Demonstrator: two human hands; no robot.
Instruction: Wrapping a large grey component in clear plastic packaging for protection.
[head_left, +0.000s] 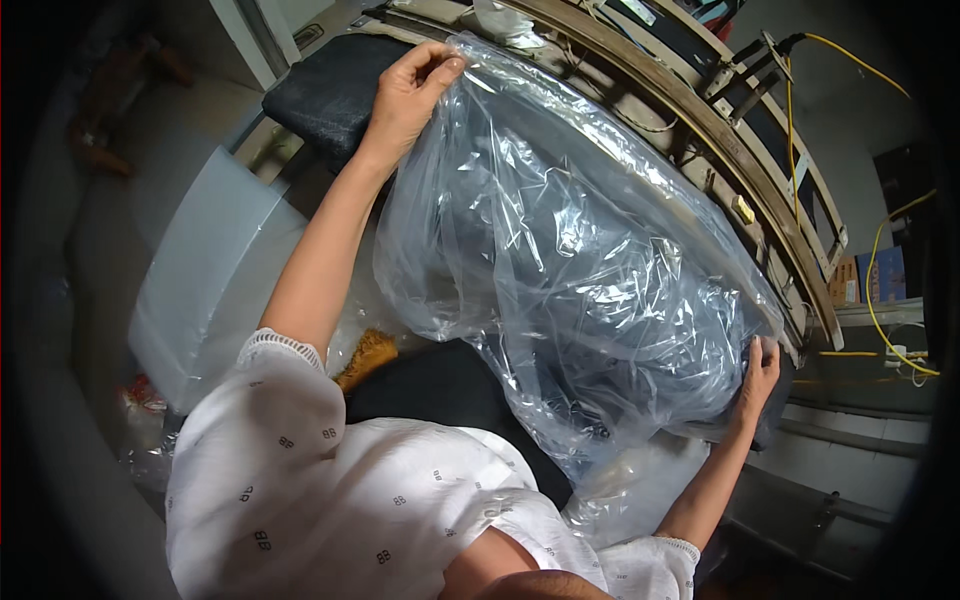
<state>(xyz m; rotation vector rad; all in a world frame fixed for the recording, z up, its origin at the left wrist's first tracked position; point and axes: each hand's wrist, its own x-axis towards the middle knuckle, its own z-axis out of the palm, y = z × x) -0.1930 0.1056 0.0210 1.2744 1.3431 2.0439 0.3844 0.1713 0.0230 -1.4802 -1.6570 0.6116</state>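
Pinching the clear plastic sheet [575,270] at both ends, my left hand [408,100] and right hand [759,378] are holding its long edge beside the curved brown rail [690,105], its bulk lying bodyward.

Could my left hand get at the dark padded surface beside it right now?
Probably yes: the dark padded surface lies bare beside your left hand, though that hand is pinching the clear plastic sheet.

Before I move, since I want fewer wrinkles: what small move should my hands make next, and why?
Perhaps ease the right hand gently outward: it and the left hand grip far-apart edges of the clear plastic sheet, which is creased between them.
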